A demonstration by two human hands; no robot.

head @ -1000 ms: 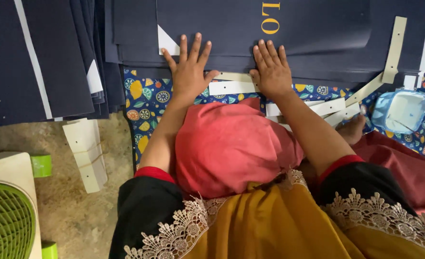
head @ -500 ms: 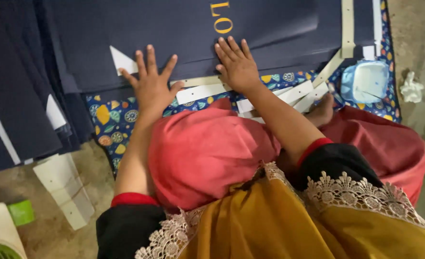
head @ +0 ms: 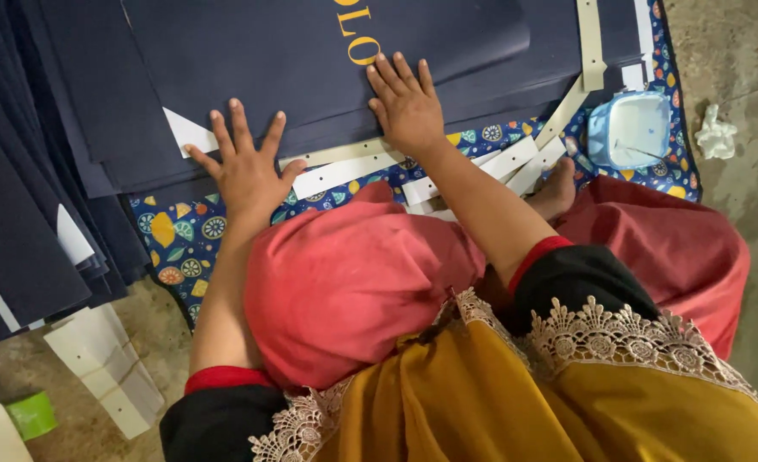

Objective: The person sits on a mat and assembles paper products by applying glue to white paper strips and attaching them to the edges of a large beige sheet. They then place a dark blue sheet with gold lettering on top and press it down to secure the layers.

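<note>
Fingers spread wide on both hands: the left hand (head: 244,168) and the right hand (head: 406,104) lie palm-down and flat, gripping nothing, pressing on the near edge of a navy blue card sheet (head: 310,68) with gold lettering. That sheet lies on top of other navy sheets, straight ahead of the person on the floor, its lower edge over a patterned mat (head: 182,244) printed with fruit and leaves. White cardboard strips (head: 345,169) lie just beneath and between the two hands, more of them fanned out by the right forearm. A pale blue tub (head: 628,128) stands on the mat to the right, near a bare foot (head: 557,190). Beyond it a crumpled white wad (head: 715,133) lies on the concrete. To the left, a stack of navy sheets (head: 20,222) overlaps the mat, with a bundle of white strips (head: 105,368) and a green tape roll (head: 30,415) nearer the corner. A red-clad knee (head: 353,282) hides the mat below the hands.

Compared with a second ago, both hands keep the same flat press on the sheet, and the green fan at the lower left has left the view.
</note>
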